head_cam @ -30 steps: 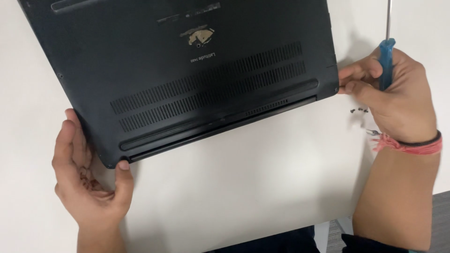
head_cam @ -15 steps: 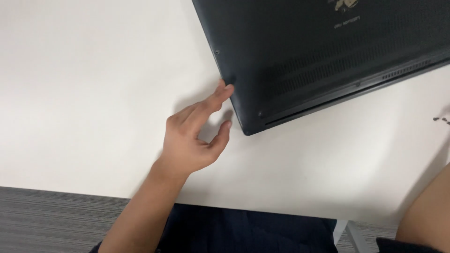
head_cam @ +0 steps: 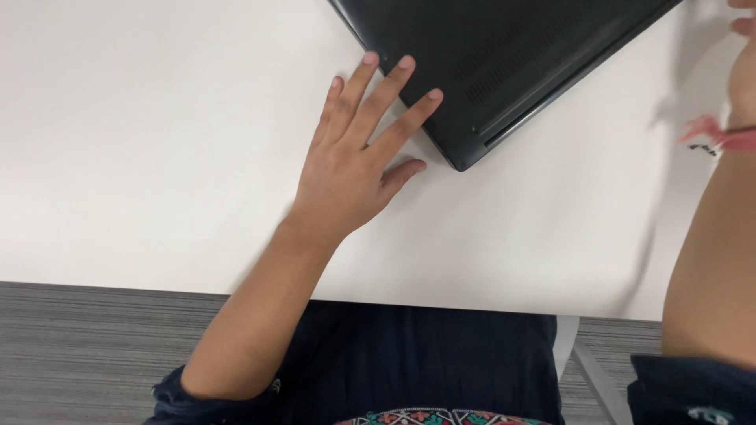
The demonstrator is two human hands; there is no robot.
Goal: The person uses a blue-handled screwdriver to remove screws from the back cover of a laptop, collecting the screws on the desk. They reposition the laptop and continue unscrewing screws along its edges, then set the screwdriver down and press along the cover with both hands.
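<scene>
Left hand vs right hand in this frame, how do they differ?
The left hand is fully in view, palm down with fingers spread, its fingertips on the corner of the upturned black laptop. The right hand is mostly cut off at the frame's top right edge, so its pose cannot be told. The right wrist wears a pink band; the left wrist is bare. Both forearms reach over the white table.

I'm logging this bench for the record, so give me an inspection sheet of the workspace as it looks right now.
Surface: white table, bare where visible.
Job's things: black laptop lying underside up, vent slots showing, partly out of frame.
Clutter: nothing seen.
Hands: left hand flat, fingers spread, fingertips on the laptop's corner; right hand mostly out of frame, pink wristband on its wrist.
Cables: nothing seen.
Surroundings: grey striped floor, dark clothing on the lap.
</scene>
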